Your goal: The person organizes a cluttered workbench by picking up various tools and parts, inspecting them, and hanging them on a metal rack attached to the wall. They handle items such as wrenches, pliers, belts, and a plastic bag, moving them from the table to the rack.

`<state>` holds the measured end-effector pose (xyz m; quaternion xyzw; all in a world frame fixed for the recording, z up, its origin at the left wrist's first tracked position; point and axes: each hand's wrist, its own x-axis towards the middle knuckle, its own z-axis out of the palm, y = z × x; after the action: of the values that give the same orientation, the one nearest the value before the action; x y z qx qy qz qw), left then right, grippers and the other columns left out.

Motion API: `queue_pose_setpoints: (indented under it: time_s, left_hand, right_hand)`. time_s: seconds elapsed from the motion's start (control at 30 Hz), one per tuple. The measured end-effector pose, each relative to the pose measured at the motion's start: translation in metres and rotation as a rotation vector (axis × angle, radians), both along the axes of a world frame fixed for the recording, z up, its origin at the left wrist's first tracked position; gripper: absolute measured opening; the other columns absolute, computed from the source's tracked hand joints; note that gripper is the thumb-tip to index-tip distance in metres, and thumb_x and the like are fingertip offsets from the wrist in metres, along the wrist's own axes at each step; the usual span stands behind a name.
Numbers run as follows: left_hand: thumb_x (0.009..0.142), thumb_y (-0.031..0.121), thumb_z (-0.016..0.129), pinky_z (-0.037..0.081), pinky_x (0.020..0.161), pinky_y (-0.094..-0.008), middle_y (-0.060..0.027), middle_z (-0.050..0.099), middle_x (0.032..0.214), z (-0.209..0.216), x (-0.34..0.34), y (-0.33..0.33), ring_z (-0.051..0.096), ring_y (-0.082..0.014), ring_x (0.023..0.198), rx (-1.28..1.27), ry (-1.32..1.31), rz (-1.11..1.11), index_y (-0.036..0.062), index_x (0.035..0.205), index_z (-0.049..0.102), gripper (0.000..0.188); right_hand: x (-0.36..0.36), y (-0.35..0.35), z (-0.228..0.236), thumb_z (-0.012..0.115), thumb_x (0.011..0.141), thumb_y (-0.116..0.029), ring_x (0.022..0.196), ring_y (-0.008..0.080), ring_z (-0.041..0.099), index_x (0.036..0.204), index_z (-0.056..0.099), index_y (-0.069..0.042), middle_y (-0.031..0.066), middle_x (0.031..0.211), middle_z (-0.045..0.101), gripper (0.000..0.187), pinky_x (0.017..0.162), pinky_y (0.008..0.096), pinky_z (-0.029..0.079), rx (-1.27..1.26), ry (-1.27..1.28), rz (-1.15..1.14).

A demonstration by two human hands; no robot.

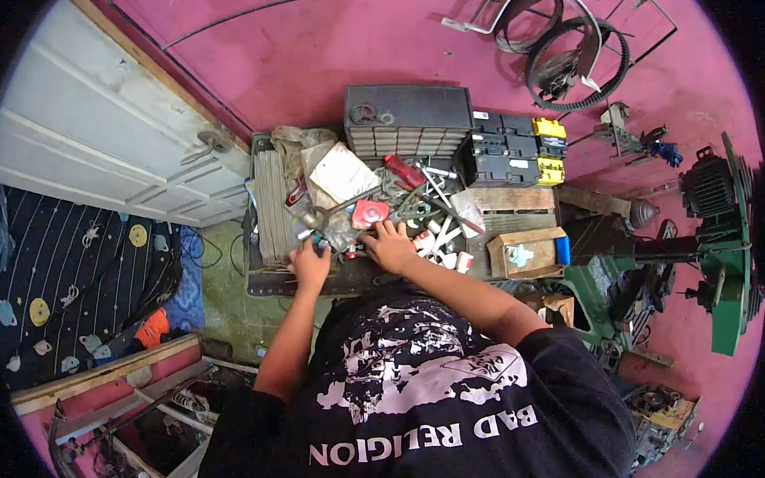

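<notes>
Over the front of a cluttered workbench, my left hand [307,262] is closed around a small dark piece with a teal part [319,242]; its exact kind is too small to tell. My right hand [390,249] rests on the pile, fingers apart and pointing away from me, with nothing visible in it. Just beyond its fingertips lies a red piece [369,212] with a pale middle. To its right are several white and red plastic pieces [441,241]. A crumpled clear plastic bag [340,237] lies between the hands.
At the back stand a dark drawer cabinet [407,107] and black cases with yellow ends [514,150]. A ribbed grey stack [272,205] flanks the pile on the left. At right are an open cardboard box [526,259] and a green drill press [724,261]. A white door [117,122] is at left.
</notes>
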<state>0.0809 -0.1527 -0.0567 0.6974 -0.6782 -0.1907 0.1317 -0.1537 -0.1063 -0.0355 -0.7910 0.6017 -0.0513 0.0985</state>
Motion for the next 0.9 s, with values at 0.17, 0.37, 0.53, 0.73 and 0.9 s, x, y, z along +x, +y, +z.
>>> queue_pose_setpoints:
  time_s: [0.17, 0.37, 0.53, 0.73, 0.9]
  left_hand:
    - [0.082, 0.032, 0.08, 0.042, 0.091, -0.0569, -0.0164, 0.073, 0.106, 0.008, -0.003, 0.004, 0.058, -0.0394, 0.109, -0.003, 0.088, -0.041, 0.012, 0.121, 0.069, 0.045]
    - [0.082, 0.046, 0.078, 0.041, 0.093, -0.0644, -0.0136, 0.073, 0.11, 0.012, -0.008, -0.012, 0.057, -0.0397, 0.115, 0.188, 0.013, 0.022, 0.0196, 0.105, 0.078, 0.035]
    - [0.082, 0.054, 0.077, 0.038, 0.098, -0.0677, -0.0124, 0.072, 0.119, -0.019, -0.005, -0.028, 0.055, -0.0373, 0.123, 0.347, 0.0, 0.006, 0.0278, 0.111, 0.079, 0.039]
    - [0.09, 0.027, 0.077, 0.049, 0.08, -0.0282, -0.0072, 0.072, 0.114, 0.013, 0.014, -0.046, 0.065, -0.0153, 0.091, 0.682, 0.663, -0.012, 0.0012, 0.113, 0.075, 0.035]
    - [0.092, 0.044, 0.072, 0.043, 0.091, -0.0396, -0.0043, 0.068, 0.128, 0.083, 0.002, -0.053, 0.062, -0.0194, 0.109, 1.088, 0.843, 0.266, 0.0108, 0.13, 0.066, 0.051]
  right_hand:
    - [0.029, 0.006, 0.001, 0.067, 0.09, -0.037, 0.123, 0.0304, 0.049, 0.13, 0.058, -0.013, 0.0139, 0.128, 0.055, 0.048, 0.099, 0.0563, 0.039, -0.03, -0.021, -0.045]
    - [0.04, -0.017, -0.012, 0.055, 0.093, -0.021, 0.12, 0.028, 0.05, 0.119, 0.067, -0.014, 0.0094, 0.12, 0.059, 0.029, 0.101, 0.0539, 0.036, -0.124, 0.076, -0.113]
    - [0.039, -0.044, -0.006, 0.06, 0.088, -0.02, 0.121, 0.0257, 0.049, 0.096, 0.075, -0.016, 0.0054, 0.119, 0.06, 0.018, 0.101, 0.0536, 0.036, -0.128, 0.099, -0.025]
    - [0.029, -0.043, 0.015, 0.062, 0.084, -0.02, 0.115, 0.0231, 0.052, 0.092, 0.075, -0.017, -0.0015, 0.106, 0.063, 0.015, 0.101, 0.0567, 0.035, -0.291, -0.02, -0.04]
    - [0.021, -0.032, 0.034, 0.067, 0.08, -0.018, 0.106, 0.0206, 0.056, 0.091, 0.074, -0.018, -0.0045, 0.093, 0.065, 0.013, 0.099, 0.0578, 0.035, -0.406, -0.1, -0.099]
